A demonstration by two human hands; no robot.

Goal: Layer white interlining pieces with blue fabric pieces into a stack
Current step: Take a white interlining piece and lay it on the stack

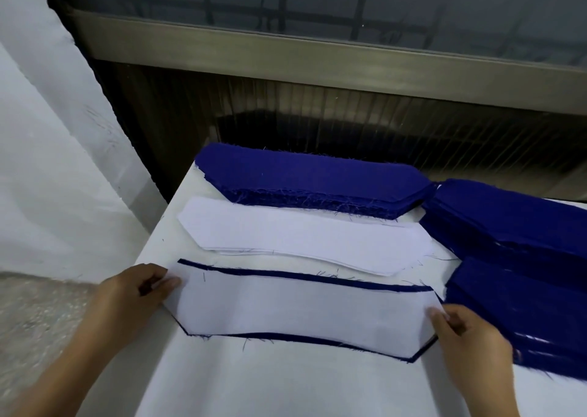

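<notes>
A white interlining piece (301,308) lies on a blue fabric piece (317,277) whose edge shows as a thin blue rim around it. My left hand (139,293) pinches the white piece's left tip. At the right tip, my right hand (467,331) pinches the same piece. Behind it sits a pile of white interlining pieces (301,237). Further back lies a thick stack of blue fabric pieces (305,178).
The work surface is a white table (254,381) with its left edge beside my left hand. More blue fabric stacks (521,258) lie fanned out on the right. A window sill and dark wall rise behind the table.
</notes>
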